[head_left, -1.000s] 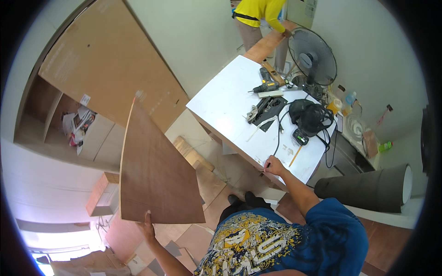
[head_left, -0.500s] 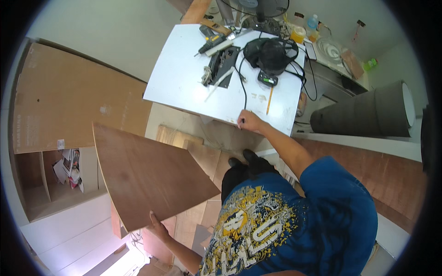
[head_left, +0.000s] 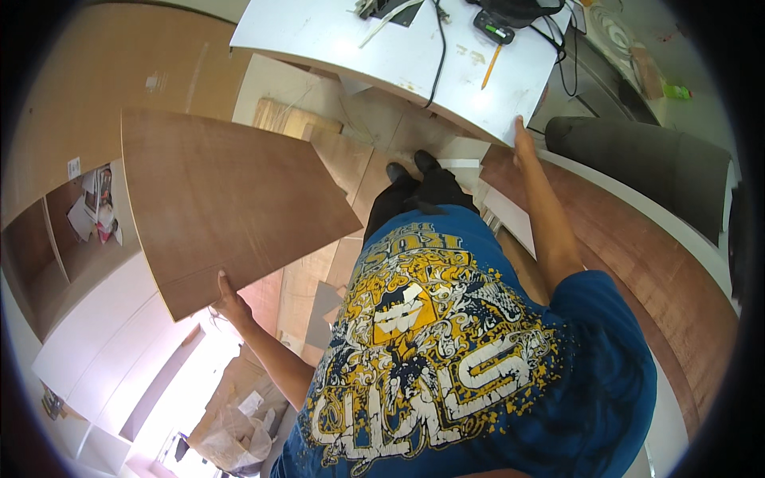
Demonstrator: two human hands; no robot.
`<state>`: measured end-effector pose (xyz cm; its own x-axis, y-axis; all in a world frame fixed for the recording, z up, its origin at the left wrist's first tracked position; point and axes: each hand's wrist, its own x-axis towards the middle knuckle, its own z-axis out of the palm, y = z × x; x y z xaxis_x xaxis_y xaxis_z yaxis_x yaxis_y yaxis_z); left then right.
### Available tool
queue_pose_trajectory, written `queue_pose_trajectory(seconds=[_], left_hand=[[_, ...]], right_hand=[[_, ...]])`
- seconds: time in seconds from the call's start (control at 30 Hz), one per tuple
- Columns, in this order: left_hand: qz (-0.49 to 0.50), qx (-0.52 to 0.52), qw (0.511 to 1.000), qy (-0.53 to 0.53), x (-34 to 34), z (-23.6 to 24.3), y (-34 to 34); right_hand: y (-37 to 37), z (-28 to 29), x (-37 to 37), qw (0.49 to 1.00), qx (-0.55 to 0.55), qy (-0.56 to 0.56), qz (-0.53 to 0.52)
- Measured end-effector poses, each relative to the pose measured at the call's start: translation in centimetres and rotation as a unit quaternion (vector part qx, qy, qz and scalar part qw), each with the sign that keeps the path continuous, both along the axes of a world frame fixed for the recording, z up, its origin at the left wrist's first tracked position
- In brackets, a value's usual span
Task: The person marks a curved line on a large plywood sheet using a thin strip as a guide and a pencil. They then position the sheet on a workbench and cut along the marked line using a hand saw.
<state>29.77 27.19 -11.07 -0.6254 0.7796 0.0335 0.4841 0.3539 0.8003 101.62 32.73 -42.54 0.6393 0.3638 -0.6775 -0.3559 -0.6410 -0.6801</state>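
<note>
My left hand [head_left: 231,303] grips the lower edge of a large brown plywood sheet [head_left: 231,211], its thumb on the sheet's face and its fingers behind, out of sight. The sheet is tilted and held off to my left above the floor. At the near right corner of a white tabletop [head_left: 382,56], my right hand [head_left: 523,146] is closed on the edge, with the fingers partly hidden. On the tabletop near that hand lie a yellow pencil [head_left: 491,67] and a small black device [head_left: 493,27]. A black cable [head_left: 440,60] hangs over the front edge.
A big cardboard panel [head_left: 119,72] leans at the far left, above open shelf compartments [head_left: 60,223]. Wood offcuts [head_left: 287,119] lie on the floor under the table. To the right are a dark grey roll [head_left: 637,147] and a long brown board [head_left: 606,255]. A clear plastic bag [head_left: 231,446] sits lower left.
My right hand has moved from the table's front edge to its near right corner and closed there. My view has tipped downward. The left hand keeps hold of the plywood sheet.
</note>
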Motion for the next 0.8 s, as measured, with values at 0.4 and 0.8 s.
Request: queue_pose_trajectory(seconds=[0.4,0.8], left_hand=[[-0.036,-0.012,0.999,0.025,-1.2,1.6,1.8],[-0.061,0.01,0.998,0.029,-1.7,1.9,3.8]], right_hand=[[-0.1,3.2,-3.6,0.96,-0.141,-0.239,0.037],[-5.7,-0.9,-11.0,0.999,0.015,0.006,-0.041]])
